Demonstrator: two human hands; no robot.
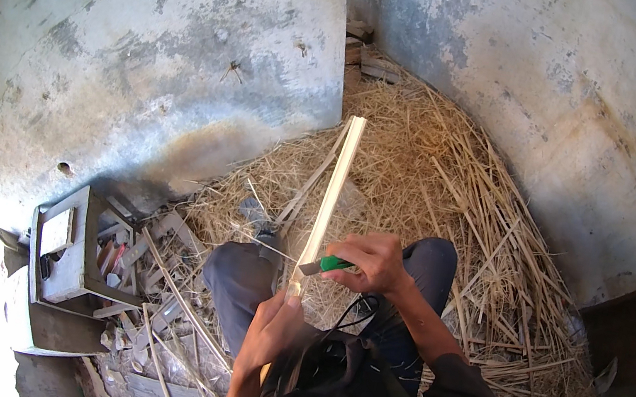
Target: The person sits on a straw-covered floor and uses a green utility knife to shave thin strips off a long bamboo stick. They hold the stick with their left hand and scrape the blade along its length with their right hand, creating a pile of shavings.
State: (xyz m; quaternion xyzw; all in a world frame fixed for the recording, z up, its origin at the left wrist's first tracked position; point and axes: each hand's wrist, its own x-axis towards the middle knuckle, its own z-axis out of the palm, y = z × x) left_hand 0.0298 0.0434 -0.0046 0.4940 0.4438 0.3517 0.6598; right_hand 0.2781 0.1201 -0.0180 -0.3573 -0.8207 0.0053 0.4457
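Note:
A long pale strip of split cane or bamboo [330, 192] slants up and away from my lap. Closed round its near end is my left hand [273, 327]. My right hand [376, 260] grips a green-handled knife [334, 263] just above it. The grey blade lies against the strip, a little beyond my left fingers. A thin sliver sticks out to the left beside the blade. Both hands are between my bent knees, and the lower end of the strip is hidden by my left hand and body.
Shavings and straw-like strips [419, 148] cover the floor ahead, with long loose strips [521, 291] heaped on the right. A worn wooden box [79, 243] holding small items stands at left among scraps. Stained walls [150, 44] rise on both sides.

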